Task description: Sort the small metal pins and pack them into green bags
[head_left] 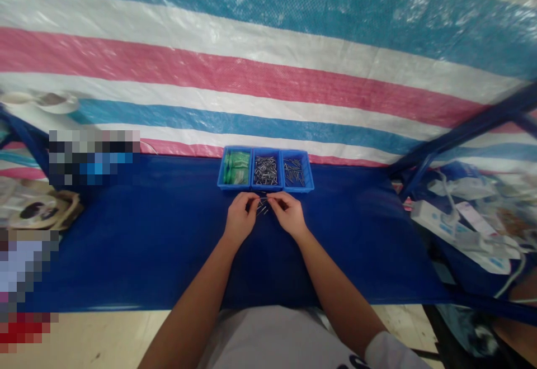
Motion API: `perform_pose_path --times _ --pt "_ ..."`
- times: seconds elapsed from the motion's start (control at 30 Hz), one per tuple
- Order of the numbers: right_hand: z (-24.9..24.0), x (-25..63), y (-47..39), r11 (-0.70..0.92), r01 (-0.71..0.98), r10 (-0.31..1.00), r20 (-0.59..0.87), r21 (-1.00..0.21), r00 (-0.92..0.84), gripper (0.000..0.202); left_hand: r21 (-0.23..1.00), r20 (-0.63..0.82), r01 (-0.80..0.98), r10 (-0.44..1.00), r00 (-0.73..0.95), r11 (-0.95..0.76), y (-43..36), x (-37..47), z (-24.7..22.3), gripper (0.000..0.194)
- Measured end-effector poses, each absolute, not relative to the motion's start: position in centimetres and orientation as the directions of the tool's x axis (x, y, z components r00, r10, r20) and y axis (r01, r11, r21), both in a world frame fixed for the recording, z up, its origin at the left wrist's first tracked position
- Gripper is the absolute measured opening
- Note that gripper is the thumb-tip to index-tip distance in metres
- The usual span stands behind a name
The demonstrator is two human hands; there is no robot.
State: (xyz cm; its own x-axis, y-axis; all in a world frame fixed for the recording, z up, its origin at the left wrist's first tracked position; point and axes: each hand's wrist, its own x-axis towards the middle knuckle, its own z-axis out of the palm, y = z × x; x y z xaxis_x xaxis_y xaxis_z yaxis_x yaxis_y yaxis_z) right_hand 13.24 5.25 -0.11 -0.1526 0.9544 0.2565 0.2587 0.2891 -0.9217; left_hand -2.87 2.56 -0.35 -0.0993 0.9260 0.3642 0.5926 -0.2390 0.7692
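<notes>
1. Head view: the left hand (pixel 243 213) and right hand (pixel 288 212) pinch opposite ends of a thin metal pin (pixel 263 198) between thumb and fingertips, probably to steady it.
2. Loose pins (pixel 262 209) lie on the table just below it, seemingly within easy reach.
3. Three blue plastic bins (pixel 311 176) stand side by side beyond, apparently sorting green packets (pixel 239 160) from metal fasteners (pixel 265 172).
4. The dark-blue tabletop (pixel 159 235) meets a striped tarpaulin (pixel 268 78); a white power strip (pixel 436 225) lies at right.

The left arm (pixel 197 302) and right arm (pixel 335 285) reach forward, angled inward. The left grip (pixel 241 215) and right grip (pixel 288 214) face each other, each a thumb-and-forefinger pinch, fingertips near but apart.
</notes>
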Motion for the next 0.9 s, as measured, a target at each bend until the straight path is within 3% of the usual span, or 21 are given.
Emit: perform_pose_path --times 0.4,0.9 --pt "0.25 13.01 5.26 0.318 0.281 0.945 0.278 -0.906 -0.171 0.012 0.772 0.288 0.605 0.956 -0.061 -0.194 2.54 -3.05 -0.16 0.026" --pt "0.08 12.86 5.24 0.263 0.235 0.963 0.240 -0.936 -0.121 0.013 0.834 0.259 0.527 0.960 -0.109 -0.165 2.47 -3.03 -0.78 0.017"
